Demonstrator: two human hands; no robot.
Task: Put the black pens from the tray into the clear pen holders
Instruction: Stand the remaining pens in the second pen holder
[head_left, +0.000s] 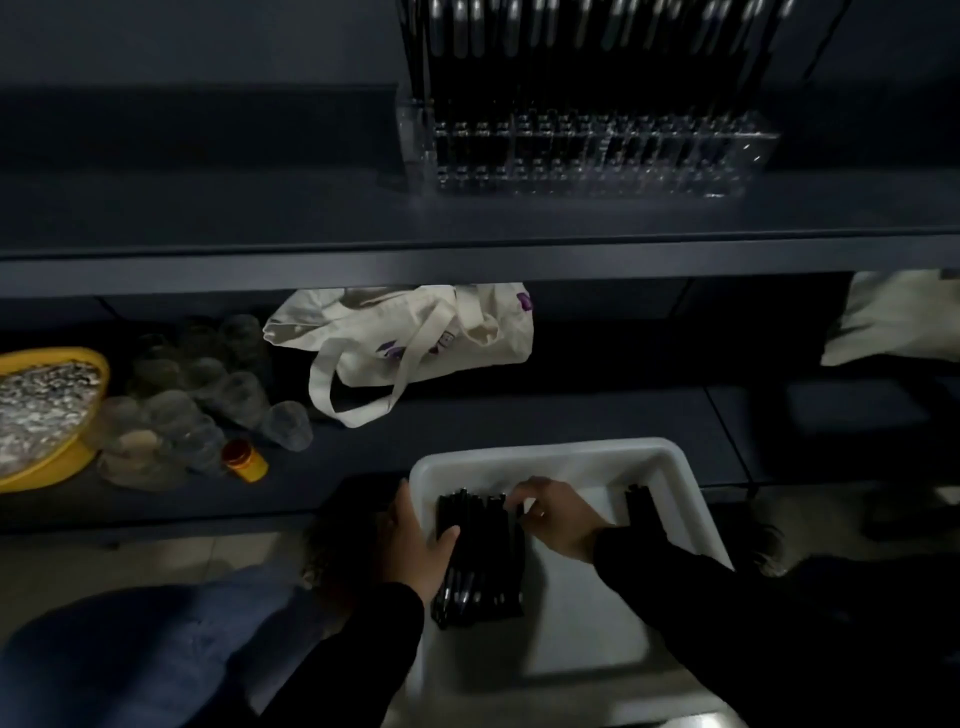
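Note:
A white tray (571, 454) sits low in front of me and holds a bundle of black pens (480, 561) lying side by side. My left hand (415, 540) grips the tray's left rim, its thumb lying against the pens. My right hand (553, 517) reaches in from the right, fingers curled on the far ends of the pens. A few more black pens (641, 506) lie at the tray's right side. On the upper shelf stand the clear pen holders (587, 156), filled with several upright black pens (571, 67).
The lower shelf carries a yellow bowl (62, 467) of silvery bits, several clear cups (208, 384), a small orange jar (244, 460) and a cream tote bag (415, 338). Another pale bag (893, 322) lies at the right. The upper shelf's edge (467, 265) juts out above.

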